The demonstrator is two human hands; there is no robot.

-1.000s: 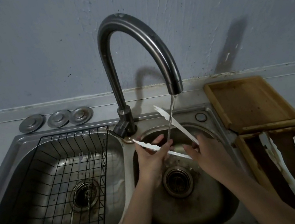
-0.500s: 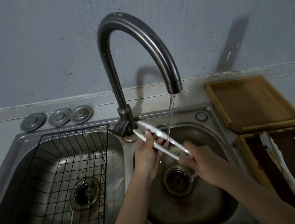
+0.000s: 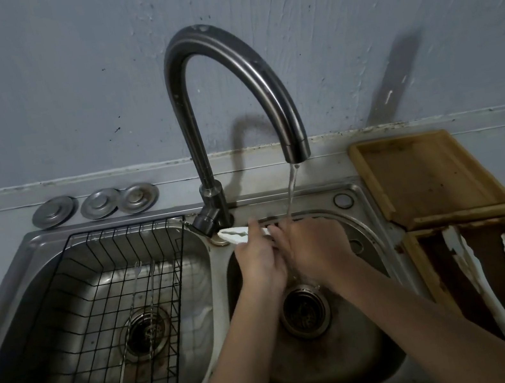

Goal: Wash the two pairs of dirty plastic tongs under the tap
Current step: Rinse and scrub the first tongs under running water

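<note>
Hands (image 3: 289,252) on tongs (image 3: 233,235) (under tap (image 3: 296,150))

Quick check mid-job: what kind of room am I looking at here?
Most likely a home kitchen: a double steel sink with a gooseneck tap running, a wire rack in the left basin, and wooden trays on the counter.

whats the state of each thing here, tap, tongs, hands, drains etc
tap: running, stream falls into right basin
tongs in hands: gripped by both hands, tips poke out left
left hand: holds tongs
right hand: holds tongs, under the stream
second tongs: lying on the dark tray, unwashed
wire rack: sits in left basin, holds two thin utensils
</note>
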